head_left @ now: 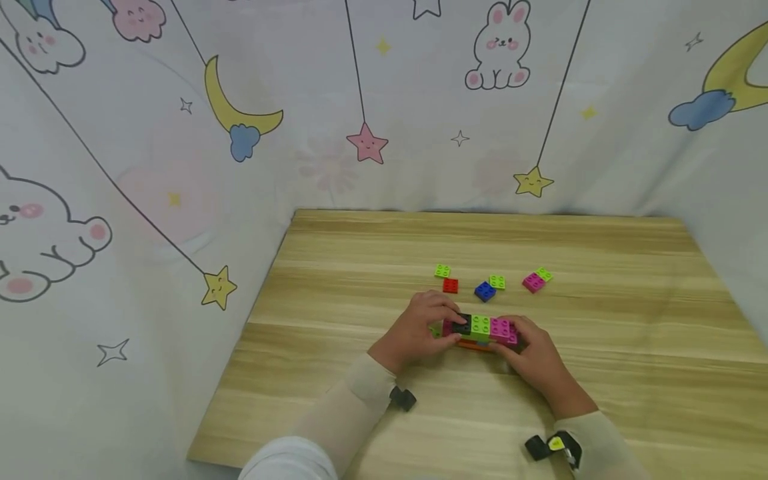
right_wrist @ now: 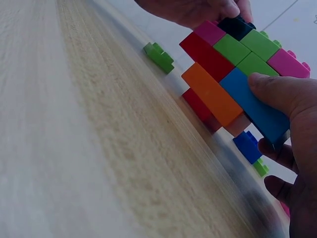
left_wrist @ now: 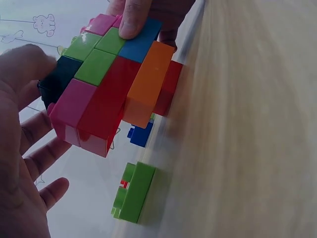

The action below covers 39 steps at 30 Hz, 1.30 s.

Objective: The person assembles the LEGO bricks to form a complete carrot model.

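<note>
A stack of toy building bricks [head_left: 481, 325] stands on the table between the two hands. Its rows show pink, lime green, red, blue [right_wrist: 252, 104] and orange [left_wrist: 147, 82] bricks, with a red brick [right_wrist: 198, 105] lowest. My left hand [head_left: 420, 331] pinches the black brick [right_wrist: 236, 28] at the stack's upper left end. On the opposite end, my right hand [head_left: 538, 357] grips the stack, its thumb against the blue brick. A loose lime green brick [left_wrist: 137, 193] lies just left of the stack, partly hidden by the left hand in the head view.
Behind the stack on the wooden table [head_left: 360, 253] lie a lime green brick [head_left: 442, 271], a red brick [head_left: 451, 286], a blue brick [head_left: 485, 291] touching another green one [head_left: 497, 282], and a pink brick [head_left: 533, 283] against a green one [head_left: 544, 274]. A printed curtain [head_left: 420, 180] hangs beyond.
</note>
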Available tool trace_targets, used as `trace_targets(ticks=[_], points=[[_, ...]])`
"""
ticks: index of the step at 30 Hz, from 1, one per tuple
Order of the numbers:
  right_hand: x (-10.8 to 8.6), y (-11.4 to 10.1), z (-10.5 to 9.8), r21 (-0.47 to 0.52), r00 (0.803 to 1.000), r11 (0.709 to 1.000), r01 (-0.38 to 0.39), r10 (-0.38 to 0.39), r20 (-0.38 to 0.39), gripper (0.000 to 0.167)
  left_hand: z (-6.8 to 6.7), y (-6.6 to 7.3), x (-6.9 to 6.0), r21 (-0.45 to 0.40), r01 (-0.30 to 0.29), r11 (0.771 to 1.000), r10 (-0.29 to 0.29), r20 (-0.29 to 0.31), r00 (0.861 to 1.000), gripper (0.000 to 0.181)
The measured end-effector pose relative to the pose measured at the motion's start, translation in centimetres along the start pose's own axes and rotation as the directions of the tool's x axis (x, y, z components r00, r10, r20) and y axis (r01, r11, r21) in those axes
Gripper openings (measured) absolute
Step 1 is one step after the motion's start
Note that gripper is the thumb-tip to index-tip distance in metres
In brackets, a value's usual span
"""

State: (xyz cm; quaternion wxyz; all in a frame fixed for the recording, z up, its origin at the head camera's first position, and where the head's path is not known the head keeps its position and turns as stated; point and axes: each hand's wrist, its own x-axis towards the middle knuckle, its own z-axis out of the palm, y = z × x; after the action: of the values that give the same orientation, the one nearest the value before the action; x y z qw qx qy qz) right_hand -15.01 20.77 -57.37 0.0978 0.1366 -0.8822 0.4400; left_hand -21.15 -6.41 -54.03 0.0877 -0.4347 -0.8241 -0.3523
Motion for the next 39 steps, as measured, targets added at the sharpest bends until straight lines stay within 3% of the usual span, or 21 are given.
trace_targets(ticks=[10,14,18,21,23,26,29,33,39], points=[[0.1,-0.3,-0.1,0.019,1.000,1.000,-0.003,0.003,0.005,0.046,0.0,0.5,0.4,0.006,0.042,0.999,-0.042,0.019,0.999,0.014],[0.0,-0.2,0.0,0.017,1.000,1.000,-0.003,0.003,0.000,0.047,0.5,0.2,0.3,-0.075,0.045,0.996,-0.044,0.014,0.999,0.014],[-0.1,-0.2,0.0,0.017,1.000,1.000,-0.021,0.021,0.001,0.047,1.1,-0.2,0.0,-0.223,0.128,0.966,-0.123,0.036,0.992,0.035],[0.0,-0.2,-0.1,0.026,1.000,1.000,-0.012,0.012,0.003,0.047,1.4,-0.5,-0.2,-0.275,0.208,0.939,-0.196,0.073,0.978,0.053],[0.1,0.1,-0.3,0.045,1.000,0.999,0.004,-0.004,-0.004,0.047,1.5,-0.8,-0.2,-0.287,0.239,0.928,-0.220,0.098,0.971,0.055],[0.6,1.0,-0.9,0.095,0.998,0.995,0.020,-0.014,-0.059,0.037,1.5,-1.1,-0.2,-0.281,0.235,0.930,-0.210,0.115,0.971,0.046],[1.8,2.5,-1.9,0.065,0.983,0.998,0.000,0.012,-0.181,0.031,1.5,-1.3,-0.3,-0.287,0.211,0.934,-0.188,0.106,0.977,0.042],[4.1,4.5,-3.3,-0.079,0.949,0.994,-0.069,0.041,-0.311,0.037,1.5,-1.6,-0.4,-0.277,0.186,0.943,-0.166,0.094,0.982,0.042],[6.4,6.7,-4.1,-0.228,0.953,0.961,-0.160,0.090,-0.291,0.052,1.7,-1.7,-0.4,-0.270,0.171,0.948,-0.150,0.096,0.984,0.041]])
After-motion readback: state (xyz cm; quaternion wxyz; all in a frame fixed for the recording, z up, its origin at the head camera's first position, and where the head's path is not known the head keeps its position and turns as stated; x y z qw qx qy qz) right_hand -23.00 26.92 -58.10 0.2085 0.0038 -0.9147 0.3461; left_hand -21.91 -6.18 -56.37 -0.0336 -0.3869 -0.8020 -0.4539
